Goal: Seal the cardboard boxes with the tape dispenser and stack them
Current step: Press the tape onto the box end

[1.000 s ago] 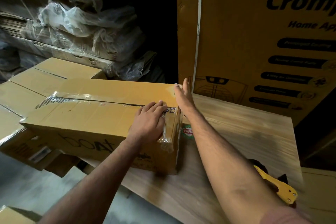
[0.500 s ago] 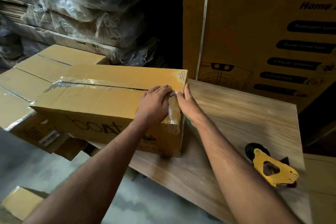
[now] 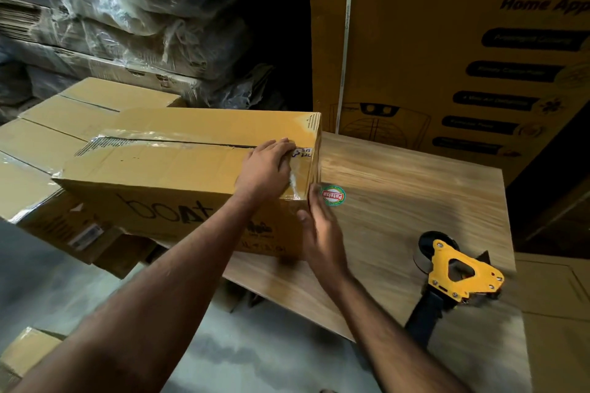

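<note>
Nearest to the camera, on the right, the yellow metal tape dispenser with a dark handle (image 3: 453, 277) lies on its side on the light wooden counter (image 3: 399, 188), and neither hand touches it. The right hand (image 3: 321, 233) is well apart from it, to the left, at the near right corner of the long brown cardboard box with "boat" written on its side (image 3: 166, 175). Its fingers are straight and relaxed, holding nothing; it seems to touch the corner edge, but the blur makes this unsure. Just above it, the left hand (image 3: 266, 167) rests flat on the top of the box, its fingers pressing the clear tape strip (image 3: 295, 180) at the right end, beside the box's centre seam. A round red and green sticker (image 3: 332, 195) lies on the counter just beside the right hand. Further back stands a large yellow printed carton (image 3: 447, 41), and on the left are plastic-wrapped stacks of cardboard (image 3: 127, 25).
</note>
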Demonstrator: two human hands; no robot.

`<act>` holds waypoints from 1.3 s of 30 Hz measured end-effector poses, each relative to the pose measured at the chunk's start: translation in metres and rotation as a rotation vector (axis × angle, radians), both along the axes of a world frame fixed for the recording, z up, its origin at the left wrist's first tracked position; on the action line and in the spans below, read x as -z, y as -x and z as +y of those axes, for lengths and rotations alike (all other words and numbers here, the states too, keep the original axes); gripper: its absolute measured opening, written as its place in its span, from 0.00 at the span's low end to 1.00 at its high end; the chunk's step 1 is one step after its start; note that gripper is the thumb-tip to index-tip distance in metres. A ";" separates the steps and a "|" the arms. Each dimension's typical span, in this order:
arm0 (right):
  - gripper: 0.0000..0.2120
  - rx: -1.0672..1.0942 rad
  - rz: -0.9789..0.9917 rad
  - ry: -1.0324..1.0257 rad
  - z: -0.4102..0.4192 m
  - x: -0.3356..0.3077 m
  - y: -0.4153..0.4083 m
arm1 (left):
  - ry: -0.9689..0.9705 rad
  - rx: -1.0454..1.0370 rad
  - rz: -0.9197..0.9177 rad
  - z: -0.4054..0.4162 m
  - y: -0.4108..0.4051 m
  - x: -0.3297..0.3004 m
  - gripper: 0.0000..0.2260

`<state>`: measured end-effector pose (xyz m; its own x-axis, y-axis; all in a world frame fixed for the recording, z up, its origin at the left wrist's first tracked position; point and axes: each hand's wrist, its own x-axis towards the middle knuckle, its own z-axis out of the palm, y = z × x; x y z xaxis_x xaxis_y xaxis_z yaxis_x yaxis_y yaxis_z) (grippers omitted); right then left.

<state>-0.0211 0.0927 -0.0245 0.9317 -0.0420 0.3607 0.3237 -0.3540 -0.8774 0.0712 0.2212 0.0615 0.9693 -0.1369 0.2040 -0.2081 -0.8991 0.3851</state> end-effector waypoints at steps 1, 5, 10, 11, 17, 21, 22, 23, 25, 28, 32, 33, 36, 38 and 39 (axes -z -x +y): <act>0.25 0.053 -0.032 0.008 -0.005 -0.002 -0.007 | -0.010 0.005 -0.001 0.000 0.001 0.001 0.20; 0.22 0.052 -0.143 0.055 -0.032 -0.004 -0.029 | -0.031 0.018 0.011 0.002 0.001 -0.001 0.21; 0.25 0.053 -0.017 -0.018 0.001 0.000 -0.004 | -0.042 0.006 0.015 0.001 0.002 -0.001 0.21; 0.27 0.035 0.032 -0.050 0.008 -0.002 -0.002 | -0.054 0.006 0.023 0.001 0.003 -0.002 0.21; 0.33 -0.159 0.305 -0.124 0.002 -0.033 -0.055 | -0.125 0.050 0.028 0.003 0.000 0.002 0.21; 0.35 -0.168 0.434 0.041 -0.005 -0.053 -0.112 | -0.137 0.054 0.037 0.004 -0.001 0.000 0.26; 0.35 -0.162 0.455 0.086 -0.007 -0.058 -0.128 | -0.135 0.058 0.040 0.003 -0.001 0.000 0.27; 0.33 -0.157 0.473 0.124 -0.009 -0.063 -0.145 | -0.136 0.061 0.039 0.003 -0.001 0.000 0.27; 0.30 -0.148 0.504 0.206 -0.011 -0.071 -0.176 | -0.144 0.069 0.032 0.005 -0.002 0.001 0.26; 0.27 -0.091 0.544 0.395 -0.011 -0.080 -0.213 | -0.139 0.085 0.038 0.007 -0.004 0.001 0.26; 0.23 -0.033 0.331 0.578 -0.009 -0.081 -0.227 | -0.115 0.098 0.056 0.007 -0.009 -0.002 0.27; 0.22 -0.062 0.278 0.545 -0.009 -0.078 -0.228 | -0.108 0.094 0.052 0.008 -0.010 -0.001 0.27; 0.21 -0.041 0.250 0.400 -0.014 -0.071 -0.220 | -0.084 0.102 0.036 0.011 -0.010 0.001 0.27; 0.21 0.059 0.248 0.395 -0.016 -0.075 -0.206 | -0.045 0.161 0.029 0.014 -0.008 -0.001 0.26; 0.21 0.119 0.253 0.441 -0.016 -0.077 -0.194 | -0.026 0.198 0.024 0.017 -0.005 -0.003 0.25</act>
<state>0.1731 0.0769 0.0524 0.9900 -0.0483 0.1324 0.0557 -0.7290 -0.6823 0.0765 0.2385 0.0641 0.9273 -0.3308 0.1752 -0.3733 -0.8512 0.3688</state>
